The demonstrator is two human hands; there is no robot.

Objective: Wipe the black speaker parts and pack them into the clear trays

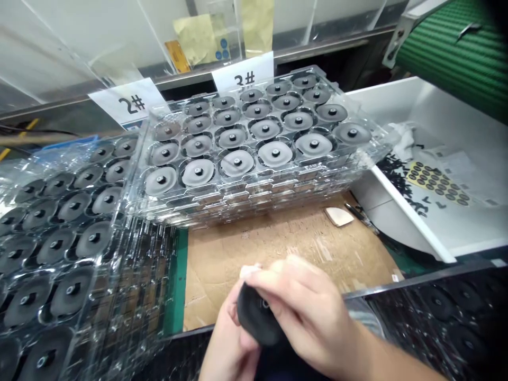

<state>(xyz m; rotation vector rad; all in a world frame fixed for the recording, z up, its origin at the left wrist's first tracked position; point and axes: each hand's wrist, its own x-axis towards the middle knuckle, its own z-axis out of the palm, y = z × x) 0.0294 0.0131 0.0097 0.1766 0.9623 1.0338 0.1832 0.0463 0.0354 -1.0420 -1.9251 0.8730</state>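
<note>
While the fingers of the left hand and right hand grasp a black rounded piece in front, brown cardboard covers part of the green worktop; beyond stand stacked clear plastic trays of grey discs, then white paper number signs below pale translucent panels.

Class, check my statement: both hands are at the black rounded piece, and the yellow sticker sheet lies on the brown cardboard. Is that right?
Not quite. The yellow sticker sheet lies in the white bin, not on the brown cardboard, as the head view shows. The rest stands: the left hand and the right hand are at the black rounded piece.
</note>
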